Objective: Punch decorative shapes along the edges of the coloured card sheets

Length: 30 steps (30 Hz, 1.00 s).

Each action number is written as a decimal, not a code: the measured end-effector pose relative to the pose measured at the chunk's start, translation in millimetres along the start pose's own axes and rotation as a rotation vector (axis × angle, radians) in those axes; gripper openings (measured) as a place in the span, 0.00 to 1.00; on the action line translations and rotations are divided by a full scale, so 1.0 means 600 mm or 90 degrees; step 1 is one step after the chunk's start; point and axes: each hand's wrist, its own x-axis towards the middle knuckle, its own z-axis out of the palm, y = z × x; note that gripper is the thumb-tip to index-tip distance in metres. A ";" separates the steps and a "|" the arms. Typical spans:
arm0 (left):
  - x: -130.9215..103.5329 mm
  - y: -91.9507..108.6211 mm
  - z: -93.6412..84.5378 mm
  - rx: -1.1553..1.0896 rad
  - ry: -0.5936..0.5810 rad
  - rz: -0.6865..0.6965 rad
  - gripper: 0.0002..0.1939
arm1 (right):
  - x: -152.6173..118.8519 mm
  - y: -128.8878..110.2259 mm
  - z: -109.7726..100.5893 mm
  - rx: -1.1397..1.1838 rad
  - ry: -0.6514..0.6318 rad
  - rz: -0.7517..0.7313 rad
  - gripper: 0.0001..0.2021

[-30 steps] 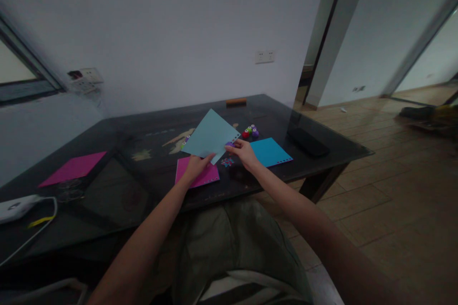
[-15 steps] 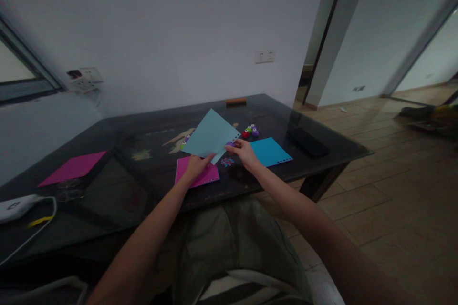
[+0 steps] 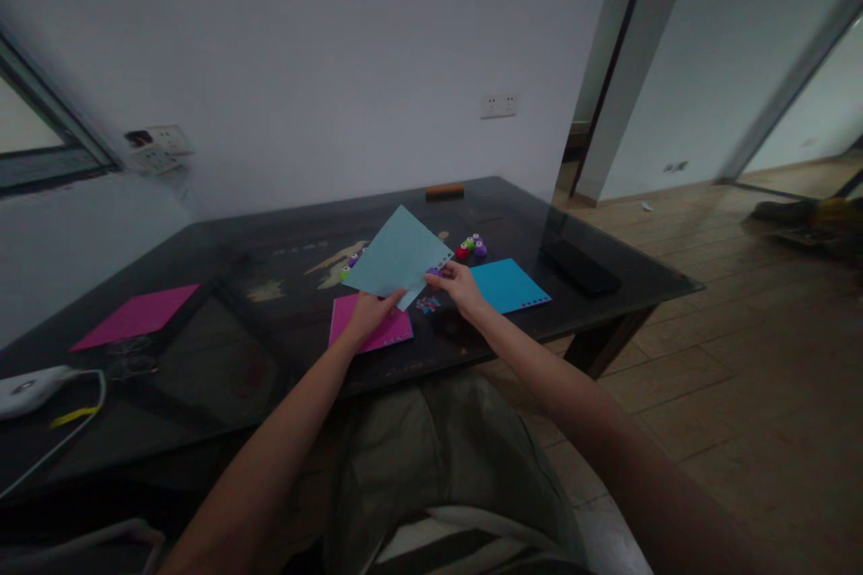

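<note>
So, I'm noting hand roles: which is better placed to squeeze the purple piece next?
Right, most likely: the right hand holds the purple piece at the holed edge of the pale blue sheet, while the left hand grips that sheet near its lowest corner.

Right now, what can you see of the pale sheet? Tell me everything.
The pale sheet is plain blue-green, thin and fairly flat, apparently paper or card. Small dark holes line its edge near the right corner. It is held up over the table, turned like a diamond. The left hand pinches its near side, thumb on top; the right hand holds a purple piece at its holed edge.
</note>
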 end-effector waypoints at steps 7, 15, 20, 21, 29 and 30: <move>-0.001 -0.003 0.002 -0.036 -0.011 -0.022 0.14 | -0.003 -0.007 0.001 0.011 0.003 0.011 0.16; -0.008 0.010 0.000 -0.112 -0.027 -0.033 0.13 | -0.006 -0.006 0.004 0.002 -0.036 0.055 0.18; -0.005 0.013 -0.001 -0.091 0.030 -0.046 0.11 | -0.009 -0.005 0.007 0.041 -0.065 0.089 0.17; -0.004 0.012 -0.002 -0.089 0.037 -0.052 0.12 | -0.010 -0.005 0.007 0.046 -0.068 0.092 0.17; -0.001 0.016 -0.004 -0.116 0.075 -0.037 0.12 | -0.014 -0.019 0.009 0.085 -0.118 0.118 0.14; -0.001 0.016 -0.005 -0.120 0.077 -0.035 0.12 | -0.014 -0.021 0.009 0.091 -0.120 0.121 0.14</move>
